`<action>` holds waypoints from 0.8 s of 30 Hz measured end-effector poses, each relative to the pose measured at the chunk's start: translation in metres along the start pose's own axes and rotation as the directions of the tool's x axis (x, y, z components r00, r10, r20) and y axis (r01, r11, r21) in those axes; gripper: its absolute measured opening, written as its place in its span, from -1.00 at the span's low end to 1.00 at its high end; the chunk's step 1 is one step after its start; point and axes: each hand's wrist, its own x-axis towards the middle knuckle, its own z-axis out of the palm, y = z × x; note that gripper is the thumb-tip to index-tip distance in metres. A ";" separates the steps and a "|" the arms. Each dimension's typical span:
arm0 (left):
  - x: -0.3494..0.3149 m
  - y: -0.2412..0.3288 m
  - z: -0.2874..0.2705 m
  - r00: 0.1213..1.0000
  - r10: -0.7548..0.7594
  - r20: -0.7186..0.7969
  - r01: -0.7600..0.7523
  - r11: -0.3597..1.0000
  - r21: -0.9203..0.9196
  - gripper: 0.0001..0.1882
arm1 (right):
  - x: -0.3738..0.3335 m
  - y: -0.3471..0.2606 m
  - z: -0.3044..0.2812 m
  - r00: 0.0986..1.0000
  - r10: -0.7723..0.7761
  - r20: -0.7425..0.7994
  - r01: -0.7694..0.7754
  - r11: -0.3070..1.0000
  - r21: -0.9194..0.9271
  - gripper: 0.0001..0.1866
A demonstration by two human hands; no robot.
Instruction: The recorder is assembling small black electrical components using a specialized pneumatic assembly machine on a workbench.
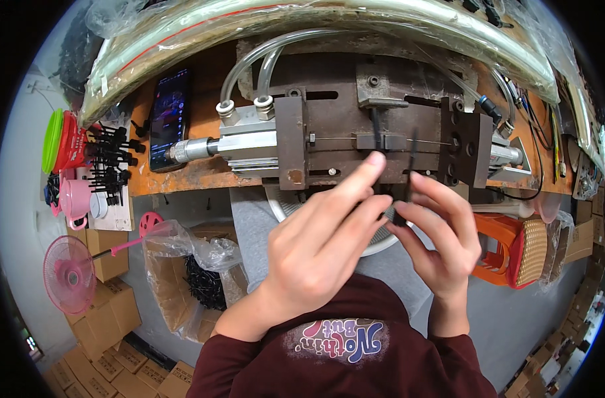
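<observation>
My left hand [315,242] stretches its fingers, slightly apart, toward the middle of a dark metal fixture [342,69]. Its uppermost fingertip is just below a thin black stick-like part [377,129] standing at the small central block [364,142]; whether they touch I cannot tell. Beside it, my right hand [445,232] pinches another slim black rod-shaped piece [412,159] between thumb and fingers, its tip pointing up in front of the fixture. The lower end of that piece is blurred and partly hidden by the fingers of both hands.
Air cylinders flank the fixture, the left one [249,139] with clear hoses. A phone [168,119] and black parts [113,156] lie at left. A pink fan [70,274], a lined box of black pieces [206,282] and an orange stool [501,249] stand below.
</observation>
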 end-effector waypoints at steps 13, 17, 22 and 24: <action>-0.019 -0.003 -0.023 0.996 -0.068 -0.055 0.056 0.980 -0.189 -0.70 | 0.027 -0.003 0.012 0.974 -0.100 0.203 0.156 0.947 -0.282 -0.80; -0.020 -0.001 -0.023 0.991 -0.127 -0.047 0.113 0.965 -0.236 -0.66 | 0.027 -0.004 0.010 0.970 -0.067 0.234 0.139 0.941 -0.307 -0.79; -0.025 0.000 -0.021 0.987 -0.160 -0.025 0.147 0.952 -0.267 -0.68 | 0.022 0.004 0.011 0.964 -0.129 0.234 0.207 0.914 -0.350 -0.80; -0.028 0.006 -0.021 0.977 -0.213 -0.015 0.203 0.951 -0.232 -0.69 | 0.024 -0.002 0.006 0.974 -0.058 0.221 0.127 0.942 -0.310 -0.81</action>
